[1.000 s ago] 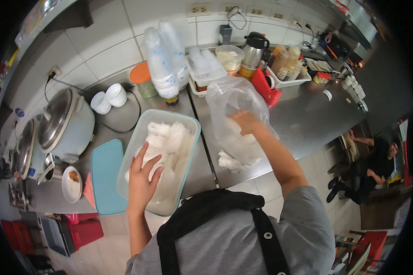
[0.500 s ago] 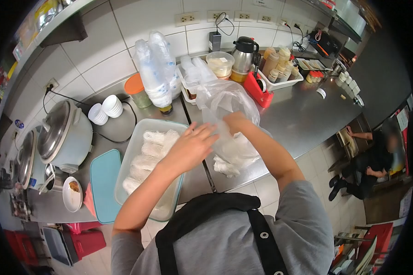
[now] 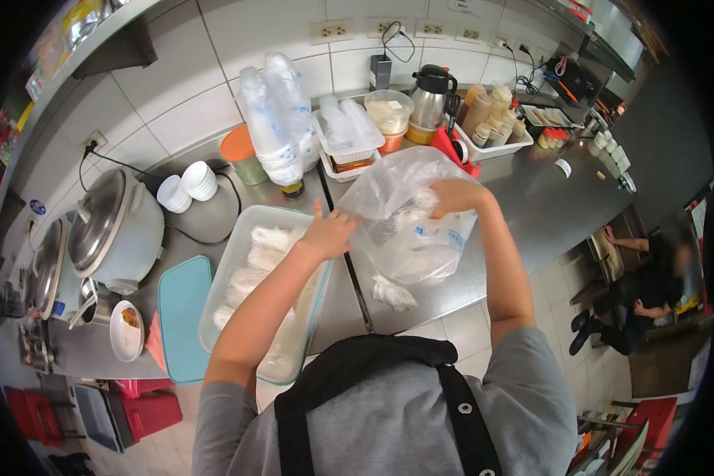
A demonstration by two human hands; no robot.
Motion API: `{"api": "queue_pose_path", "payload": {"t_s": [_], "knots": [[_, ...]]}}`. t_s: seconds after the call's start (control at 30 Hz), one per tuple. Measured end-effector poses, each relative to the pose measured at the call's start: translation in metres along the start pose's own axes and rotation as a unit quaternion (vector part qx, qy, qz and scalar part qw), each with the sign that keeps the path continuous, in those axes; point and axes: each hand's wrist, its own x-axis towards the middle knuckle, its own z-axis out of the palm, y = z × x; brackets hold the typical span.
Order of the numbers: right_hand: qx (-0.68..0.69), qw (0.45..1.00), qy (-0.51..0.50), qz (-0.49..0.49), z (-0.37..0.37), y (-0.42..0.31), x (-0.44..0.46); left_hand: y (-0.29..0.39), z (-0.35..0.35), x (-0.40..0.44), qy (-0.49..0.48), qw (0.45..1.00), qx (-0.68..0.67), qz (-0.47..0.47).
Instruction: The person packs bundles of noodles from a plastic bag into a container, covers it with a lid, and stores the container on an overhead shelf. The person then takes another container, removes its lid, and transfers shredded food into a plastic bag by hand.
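A clear plastic bag (image 3: 420, 258) lies on the steel counter, its mouth pulled wide. My left hand (image 3: 329, 236) is at the bag's left edge and pinches the rim, one finger standing apart. Inside the mouth, my right hand (image 3: 458, 195) closes around a bundle of thin white noodles (image 3: 414, 208); its fingertips are partly hidden. To the left is a clear rectangular container (image 3: 214, 305) with several more white noodle bundles (image 3: 268, 238) in it, partly covered by my left forearm. A crumpled white piece (image 3: 393, 293) pokes out at the bag's lower end.
A teal lid (image 3: 185, 317) leans beside the container. Left of it are a white bowl (image 3: 126, 333) and rice cookers (image 3: 119, 230). Along the wall stand wrapped cups (image 3: 270, 119), a thermos (image 3: 430, 99) and sauce bottles (image 3: 484, 115). A seated person (image 3: 650, 282) is at far right.
My right hand has moved right and come up with a noodle bundle in the bag mouth. My left hand has moved down and left to the bag's rim. The bag is opened wider.
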Motion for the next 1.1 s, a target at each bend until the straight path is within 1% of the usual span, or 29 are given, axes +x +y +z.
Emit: {"api": "queue_pose_path", "payload": {"t_s": [0.03, 0.07, 0.1, 0.13, 0.2, 0.23, 0.3, 0.33, 0.43, 0.5, 0.53, 0.57, 0.6, 0.67, 0.7, 0.8, 0.83, 0.87, 0.93, 1.0, 1.07, 1.1], "knots": [[0.054, 0.998, 0.01, -0.033, -0.008, -0.002, -0.008, 0.001, -0.003, -0.003, 0.053, 0.998, -0.032, 0.012], [0.108, 0.992, 0.017, -0.064, -0.01, -0.001, -0.012, 0.002, -0.006, -0.005, 0.06, 0.995, -0.083, 0.007], [0.112, 0.988, 0.073, -0.072, -0.002, 0.006, -0.01, 0.004, -0.019, -0.005, 0.068, 0.989, -0.134, 0.003], [0.128, 0.987, 0.052, -0.085, -0.005, -0.003, -0.013, 0.007, -0.029, -0.005, 0.075, 0.98, -0.185, -0.001], [0.16, 0.981, 0.014, -0.109, -0.018, -0.021, -0.022, 0.011, -0.04, -0.005, 0.091, 0.971, -0.222, -0.014], [0.186, 0.973, 0.009, -0.139, -0.019, -0.027, -0.024, 0.011, -0.043, -0.005, 0.098, 0.966, -0.239, -0.02], [0.238, 0.951, 0.0, -0.198, -0.02, -0.037, -0.027, 0.004, -0.048, -0.004, 0.112, 0.935, -0.338, 0.005], [0.261, 0.943, 0.005, -0.206, -0.019, -0.04, -0.028, -0.001, -0.05, -0.005, 0.119, 0.914, -0.386, 0.017], [0.322, 0.915, 0.005, -0.244, -0.019, -0.041, -0.029, -0.021, -0.052, -0.018, 0.134, 0.93, -0.339, 0.048], [0.359, 0.891, -0.005, -0.28, -0.023, -0.039, -0.031, -0.039, -0.051, -0.025, 0.131, 0.842, -0.523, 0.004], [0.337, 0.886, -0.037, -0.315, -0.026, -0.043, -0.028, -0.047, -0.054, -0.031, 0.128, 0.784, -0.607, -0.017], [0.315, 0.88, -0.067, -0.35, -0.031, -0.046, -0.025, -0.059, -0.059, -0.041, 0.127, 0.816, -0.564, -0.021], [0.291, 0.871, -0.096, -0.384, -0.037, -0.05, -0.024, -0.065, -0.066, -0.051, 0.097, 0.807, -0.582, -0.035], [0.214, 0.894, -0.095, -0.381, -0.046, -0.076, -0.024, -0.072, -0.077, -0.071, 0.036, 0.784, -0.617, -0.061], [0.176, 0.904, -0.095, -0.378, -0.051, -0.093, -0.025, -0.069, -0.087, -0.082, 0.016, 0.799, -0.595, -0.082], [0.149, 0.885, -0.09, -0.432, -0.064, -0.148, -0.03, -0.1, -0.085, -0.118, 0.031, 0.835, -0.548, -0.04], [0.138, 0.876, -0.075, -0.457, -0.069, -0.168, -0.031, -0.099, -0.095, -0.135, 0.083, 0.831, -0.547, -0.055], [0.16, 0.871, -0.058, -0.46, -0.064, -0.185, -0.025, -0.096, -0.106, -0.154, 0.135, 0.825, -0.544, -0.07], [0.199, 0.862, -0.02, -0.466, -0.057, -0.221, -0.012, -0.101, -0.109, -0.185, 0.284, 0.763, -0.569, -0.118], [0.189, 0.889, 0.028, -0.416, -0.023, -0.245, 0.031, -0.097, -0.111, -0.213, 0.407, 0.711, -0.55, -0.165], [0.199, 0.914, -0.037, -0.35, 0.007, -0.269, 0.067, -0.108, -0.092, -0.234, 0.429, 0.694, -0.539, -0.209], [0.164, 0.933, -0.081, -0.309, 0.023, -0.277, 0.085, -0.112, -0.077, -0.239, 0.44, 0.685, -0.533, -0.231]]}}
